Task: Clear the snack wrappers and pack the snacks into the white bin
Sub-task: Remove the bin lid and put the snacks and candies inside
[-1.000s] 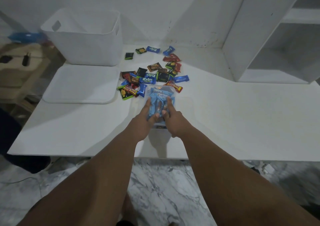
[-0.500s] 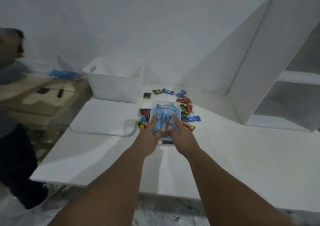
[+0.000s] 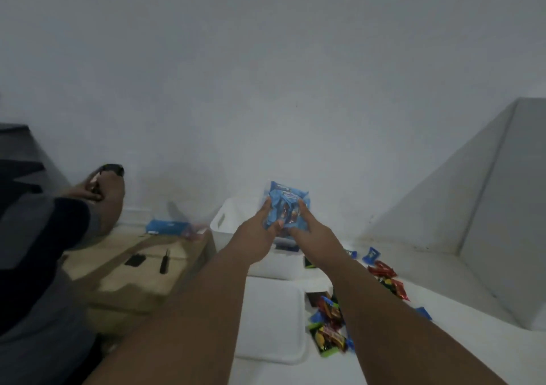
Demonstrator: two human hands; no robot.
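Blue wrappers crinkle inside a clear plastic pack (image 3: 286, 203), and we hold it up right over the white bin (image 3: 280, 266), whose mouth is mostly hidden behind our hands. Left hand (image 3: 257, 234) and right hand (image 3: 313, 234) both curl round the pack's lower half, fingers up its sides, thumbs close together at the bottom. Blur smears the print, so we can't read it. Glossy loose snacks (image 3: 328, 325) lie scattered on the white table (image 3: 449, 310) to our right, just beside a flat lid (image 3: 271, 319) with rounded corners. At far left, another person (image 3: 44, 237) is cut off by the frame edge.
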